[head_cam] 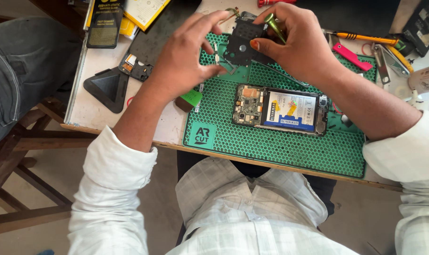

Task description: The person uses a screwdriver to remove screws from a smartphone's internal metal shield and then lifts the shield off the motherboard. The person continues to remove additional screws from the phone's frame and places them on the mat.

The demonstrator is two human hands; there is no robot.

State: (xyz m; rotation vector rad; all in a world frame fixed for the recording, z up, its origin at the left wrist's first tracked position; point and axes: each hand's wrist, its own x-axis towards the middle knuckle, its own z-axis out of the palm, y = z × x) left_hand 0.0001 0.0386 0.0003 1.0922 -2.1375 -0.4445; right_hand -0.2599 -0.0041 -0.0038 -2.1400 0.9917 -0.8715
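An opened smartphone point(280, 109) lies back-up on a green honeycomb work mat point(271, 146), its circuit board and blue-and-white battery exposed. Above it, over the mat's far edge, my right hand point(295, 42) pinches a black plastic phone cover piece point(242, 43) by thumb and forefinger and also holds a green-handled tool point(274, 26) between its fingers. My left hand point(188, 56) is at the left side of the same black piece, fingers curled, fingertips at its upper edge. Whether it grips the piece is unclear.
A black triangular pick point(108, 87) and a small black camera frame part point(136, 68) lie on the white tabletop at left, near dark and yellow packages point(106, 23). A yellow-handled screwdriver point(365, 37), pink tool point(351, 56) and tweezers point(389, 59) lie at right. Another person's jeans-clad leg point(21, 71) is at far left.
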